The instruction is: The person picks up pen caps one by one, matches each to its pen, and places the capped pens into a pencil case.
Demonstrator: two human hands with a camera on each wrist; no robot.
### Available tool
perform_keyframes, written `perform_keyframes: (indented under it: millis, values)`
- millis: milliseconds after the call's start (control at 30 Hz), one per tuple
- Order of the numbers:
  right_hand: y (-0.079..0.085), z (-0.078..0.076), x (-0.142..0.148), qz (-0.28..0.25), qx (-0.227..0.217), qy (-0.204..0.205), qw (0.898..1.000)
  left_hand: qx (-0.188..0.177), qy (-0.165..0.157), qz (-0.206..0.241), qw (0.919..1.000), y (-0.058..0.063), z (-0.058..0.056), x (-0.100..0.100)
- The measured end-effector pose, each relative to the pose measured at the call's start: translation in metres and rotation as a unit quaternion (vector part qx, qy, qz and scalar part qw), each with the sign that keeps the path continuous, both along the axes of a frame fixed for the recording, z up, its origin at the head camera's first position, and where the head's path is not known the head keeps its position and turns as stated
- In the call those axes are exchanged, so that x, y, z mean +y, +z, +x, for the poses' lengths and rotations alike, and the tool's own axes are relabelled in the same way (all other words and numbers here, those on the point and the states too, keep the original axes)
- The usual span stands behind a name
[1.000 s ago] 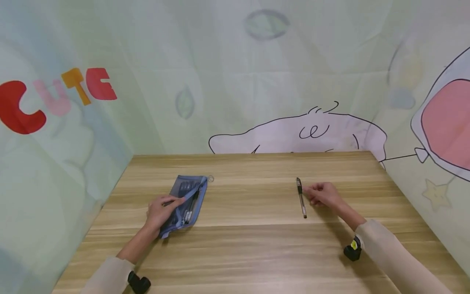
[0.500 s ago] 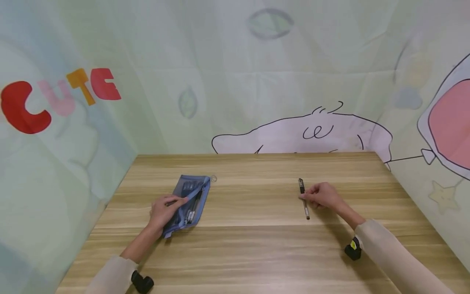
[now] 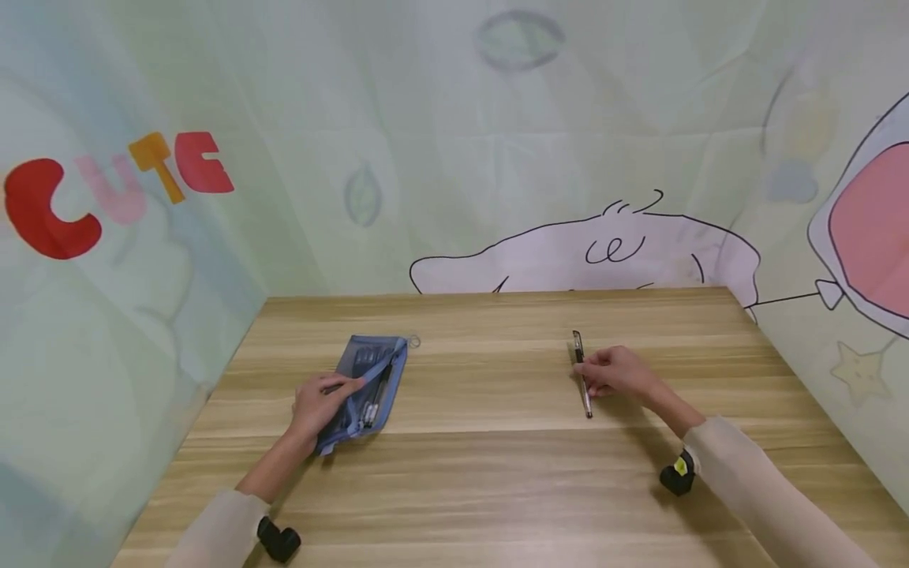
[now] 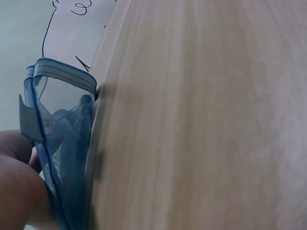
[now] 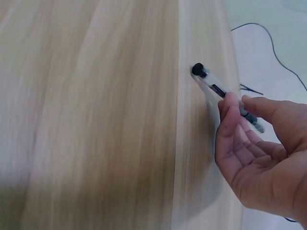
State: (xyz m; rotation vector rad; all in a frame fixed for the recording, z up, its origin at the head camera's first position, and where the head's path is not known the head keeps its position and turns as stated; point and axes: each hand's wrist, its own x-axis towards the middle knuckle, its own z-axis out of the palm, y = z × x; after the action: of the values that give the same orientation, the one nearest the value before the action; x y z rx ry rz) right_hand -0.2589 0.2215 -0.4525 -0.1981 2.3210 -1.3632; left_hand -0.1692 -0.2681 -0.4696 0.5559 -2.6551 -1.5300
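On the left side of the table, my left hand (image 3: 317, 404) grips the near-left edge of a blue mesh pencil case (image 3: 390, 394). The zip side gapes and several pens (image 3: 372, 410) show inside. In the left wrist view the case (image 4: 67, 139) stands tilted on its side, with part of the hand behind it. To the right, my right hand (image 3: 621, 372) pinches a black-capped clear pen (image 3: 578, 347) between thumb and fingers. The right wrist view has the pen (image 5: 216, 86) slanting through the fingertips, its black end close to the tabletop; whether it touches cannot be told.
A wood-grain table (image 3: 483, 489) spreads under both hands. Behind it and at the sides hangs a printed cloth backdrop (image 3: 454, 158). A small ring (image 3: 415, 341) sits at the far corner of the pencil case.
My right hand has closed from beside the pen to a pinch on it, and the pen has shifted slightly away from me. The left hand keeps its hold on the pencil case.
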Motion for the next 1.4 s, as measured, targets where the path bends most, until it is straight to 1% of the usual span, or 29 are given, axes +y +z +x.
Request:
perform_keyframes:
  millis: [67, 167, 367, 500, 633, 800, 900, 1033, 1267, 1400]
  values:
    - [0.001, 0.001, -0.004, -0.03, -0.01, 0.01, 0.999, -0.001, 0.0, 0.001, 1.0, 0.0, 0.0, 0.0]
    - [0.0, 0.001, -0.012, -0.059, -0.017, 0.008, 0.998, 0.001, -0.002, 0.002, 1.0, -0.001, 0.0, -0.001]
    - [-0.005, -0.003, -0.03, -0.09, -0.014, -0.004, 0.996, 0.007, -0.005, -0.004, 1.0, -0.001, 0.0, 0.0]
    - [-0.006, -0.004, -0.048, -0.107, -0.015, -0.007, 0.994, 0.004, -0.008, -0.003, 1.0, 0.0, 0.001, 0.0]
    - [-0.006, -0.004, -0.079, -0.127, -0.02, -0.017, 0.992, 0.001, -0.009, -0.004, 1.0, 0.0, 0.002, 0.0]
    - [-0.007, -0.006, -0.132, -0.167, -0.028, -0.026, 0.985, 0.002, -0.007, -0.007, 0.9999, 0.001, 0.003, -0.001]
    - [-0.007, -0.004, -0.163, -0.183, -0.042, -0.025, 0.982, 0.004, -0.009, -0.004, 0.9999, 0.001, 0.002, 0.0]
    - [-0.008, 0.0, -0.2, -0.199, -0.065, -0.013, 0.978, 0.006, -0.008, -0.003, 0.9999, 0.001, 0.002, 0.0]
    - [-0.016, 0.008, -0.248, -0.225, -0.099, 0.009, 0.969, 0.009, -0.004, -0.004, 0.9999, 0.001, 0.002, 0.0]
    - [-0.019, 0.012, -0.267, -0.244, -0.115, 0.004, 0.963, 0.007, -0.001, -0.002, 1.0, 0.001, 0.002, 0.0]
